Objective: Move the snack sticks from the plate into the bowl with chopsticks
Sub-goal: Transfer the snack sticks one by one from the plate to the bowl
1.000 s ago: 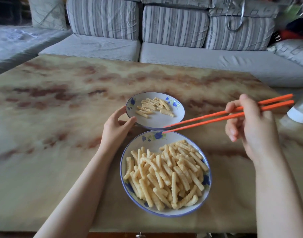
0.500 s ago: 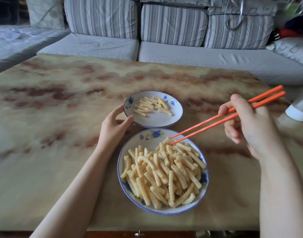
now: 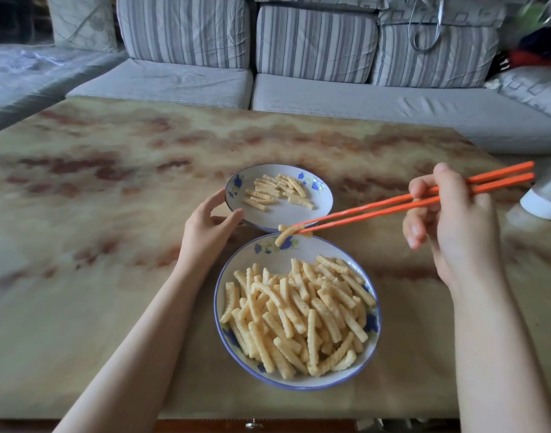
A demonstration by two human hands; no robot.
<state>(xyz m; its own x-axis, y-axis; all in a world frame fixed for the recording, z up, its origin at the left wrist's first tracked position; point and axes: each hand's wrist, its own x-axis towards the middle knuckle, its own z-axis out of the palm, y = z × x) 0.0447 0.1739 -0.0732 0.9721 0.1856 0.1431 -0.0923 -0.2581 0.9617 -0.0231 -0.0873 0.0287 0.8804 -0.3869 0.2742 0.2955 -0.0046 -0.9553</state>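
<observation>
Head view, every place told from the bowl (image 3: 275, 260), which stands on the worktop (image 3: 111, 245) nearest the person with a heap (image 3: 299, 314) of sticks filling its near half.

The right hand (image 3: 452, 226) is raised off to the right of the bowl's far side, its fingers curled round the orange chopsticks (image 3: 393, 204). Their long axis runs from that hand leftward and slightly down to tips that meet right above the bowl's far rim. Pinched there is one snack stick (image 3: 283, 237). It hangs tilted, its upper end at the tips and its lower end pointing down and left toward the bare inner wall of the bowl.

The plate (image 3: 286, 215) sits just beyond the bowl's far rim; whether the two rims touch I cannot tell. A handful of snack sticks (image 3: 277, 190) remain on its far half. The left hand (image 3: 205, 229) lies to the left of the bowl's far rim, thumb and fingers gripping the plate's near-left edge.

As I judge it, the carried stick has barely crossed onto the bowl's side, so the move ahead is a short draw toward the person and a lowering over the heap before the tips part. That falls to the right hand alone; the left only steadies the plate. A sofa (image 3: 299, 89) stands well beyond the bowl.
</observation>
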